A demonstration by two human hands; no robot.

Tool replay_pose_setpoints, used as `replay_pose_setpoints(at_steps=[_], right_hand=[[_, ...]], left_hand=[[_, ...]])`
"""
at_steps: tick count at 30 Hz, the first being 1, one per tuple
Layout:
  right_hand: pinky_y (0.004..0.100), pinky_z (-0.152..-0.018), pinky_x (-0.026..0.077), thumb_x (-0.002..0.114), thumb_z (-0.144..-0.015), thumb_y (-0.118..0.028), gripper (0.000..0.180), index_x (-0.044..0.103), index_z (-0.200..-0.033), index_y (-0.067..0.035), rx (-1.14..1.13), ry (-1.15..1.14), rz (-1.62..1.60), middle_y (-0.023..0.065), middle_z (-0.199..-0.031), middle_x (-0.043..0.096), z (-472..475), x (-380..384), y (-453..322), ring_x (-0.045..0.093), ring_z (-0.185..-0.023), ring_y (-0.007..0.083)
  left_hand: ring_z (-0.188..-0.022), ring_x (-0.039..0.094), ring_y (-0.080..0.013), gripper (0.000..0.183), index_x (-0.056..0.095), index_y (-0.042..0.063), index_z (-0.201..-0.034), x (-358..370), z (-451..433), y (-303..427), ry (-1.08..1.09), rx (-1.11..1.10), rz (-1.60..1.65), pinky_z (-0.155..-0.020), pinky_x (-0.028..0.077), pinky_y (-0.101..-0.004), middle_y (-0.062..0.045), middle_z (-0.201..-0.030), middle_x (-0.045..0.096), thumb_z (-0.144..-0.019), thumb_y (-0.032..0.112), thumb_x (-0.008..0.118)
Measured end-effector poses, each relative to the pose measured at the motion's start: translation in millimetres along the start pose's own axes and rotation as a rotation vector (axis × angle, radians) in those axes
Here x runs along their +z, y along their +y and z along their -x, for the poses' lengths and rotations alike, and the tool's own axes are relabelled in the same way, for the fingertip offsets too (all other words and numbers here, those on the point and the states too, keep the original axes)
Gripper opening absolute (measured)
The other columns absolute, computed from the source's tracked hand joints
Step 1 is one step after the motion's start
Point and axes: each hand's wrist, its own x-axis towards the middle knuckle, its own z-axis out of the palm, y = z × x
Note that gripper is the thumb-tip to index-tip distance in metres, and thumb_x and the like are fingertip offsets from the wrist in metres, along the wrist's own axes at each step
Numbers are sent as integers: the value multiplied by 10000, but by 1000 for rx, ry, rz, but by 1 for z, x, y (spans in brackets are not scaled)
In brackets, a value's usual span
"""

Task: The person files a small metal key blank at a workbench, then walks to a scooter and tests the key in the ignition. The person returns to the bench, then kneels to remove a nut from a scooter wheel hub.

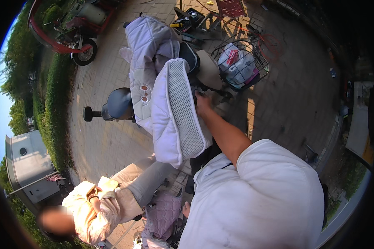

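Note:
A lavender quilted scooter cover (162,115) with a mesh side panel (185,109) and an embroidered animal face (144,94) stands before me. My right hand (202,103) reaches to the edge of the mesh side, its fingers partly hidden, so I cannot tell whether it grips the edge. Beyond that hand sit a dark seat (189,57) and a beige body panel (208,69). My left hand (186,209) shows only as a few fingers beside my white shirt (252,199), close to a pink quilted cover (165,208); whether it holds anything is hidden.
A wire basket (265,67) carries plastic bags (237,62). Tools fill an open toolbox (190,17) beside a red folding stool (232,7). Another person (103,205) is close by at lower left. A red tricycle (62,48) stands on the paving near a hedge (56,109).

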Motion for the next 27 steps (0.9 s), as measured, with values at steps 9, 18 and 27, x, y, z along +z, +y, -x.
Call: replay_pose_setpoints(at_steps=[9,18,27], right_hand=[[309,-450,374,533,-977,-217,260,585,-882,19,-137,67,-4,102,-697,598,-9,4,28,473,-444,153],[328,-435,378,546,-950,-221,302,571,-753,7,-595,350,357,77,-618,561,-29,14,54,494,-437,172],[389,-563,421,568,-920,-213,299,583,-745,30,-413,309,210,142,-631,575,-6,25,31,552,-557,265]], left_hand=[[-766,549,-101,308,508,-40,-1249,-45,41,460,-413,1276,215,-730,450,-259,-53,-836,591,-1005,136,446],[-1025,646,-274,246,622,-18,-1110,73,120,594,-740,1667,-590,-895,461,-316,-178,-1097,670,-965,145,509],[-1052,638,-279,242,625,-38,-1064,73,108,591,-725,1750,-566,-909,458,-321,-178,-1121,665,-971,137,484]])
